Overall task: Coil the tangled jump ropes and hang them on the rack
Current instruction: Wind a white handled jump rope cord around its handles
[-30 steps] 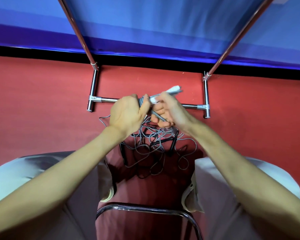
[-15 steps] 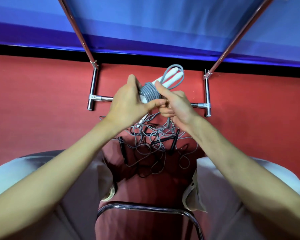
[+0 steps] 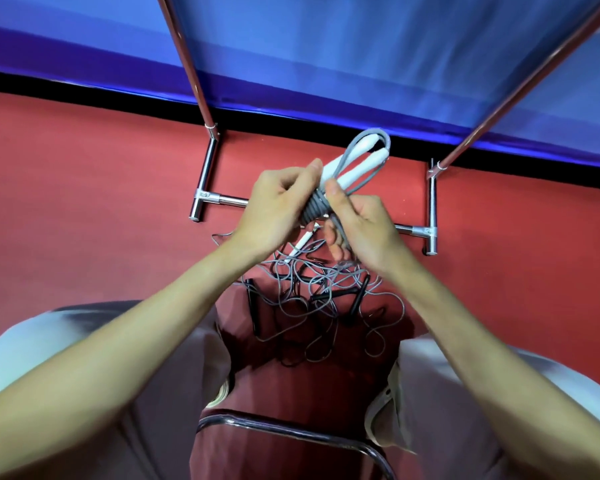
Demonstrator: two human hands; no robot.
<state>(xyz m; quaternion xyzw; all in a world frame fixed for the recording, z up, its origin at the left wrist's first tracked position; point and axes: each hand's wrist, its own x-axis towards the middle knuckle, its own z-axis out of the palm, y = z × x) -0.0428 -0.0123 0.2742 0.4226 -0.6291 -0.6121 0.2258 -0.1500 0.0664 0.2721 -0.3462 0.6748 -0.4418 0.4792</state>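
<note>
At the bottom of the frame, the curved chrome bar of your chair (image 3: 291, 426) crosses between your knees, above the red floor (image 3: 84, 202). Just beyond it, in the lower middle, the tangled jump ropes (image 3: 312, 299) lie in a loose heap on the floor: thin grey and black cords looped over one another, with several black handles (image 3: 253, 310) among them. A white handle (image 3: 302, 242) pokes out at the heap's upper edge, just under your hands.

At the middle of the frame you hold the coiled rope (image 3: 314, 207) up above the heap. Your left hand (image 3: 274, 209) is curled around the bundle from the left, thumb laid along its two white handles (image 3: 357, 161). Your right hand (image 3: 361, 223) pinches the grey wraps from the right, its lower fingers closed around a strand that trails down toward the heap. The white handles point to the upper right, with a grey cord loop arching over their tips.

Behind your hands, the chrome rack (image 3: 207, 195) has its base on the floor, a crossbar running left to right and two poles rising to the top corners. Farthest off, a blue wall (image 3: 361, 57) fills the top of the frame.
</note>
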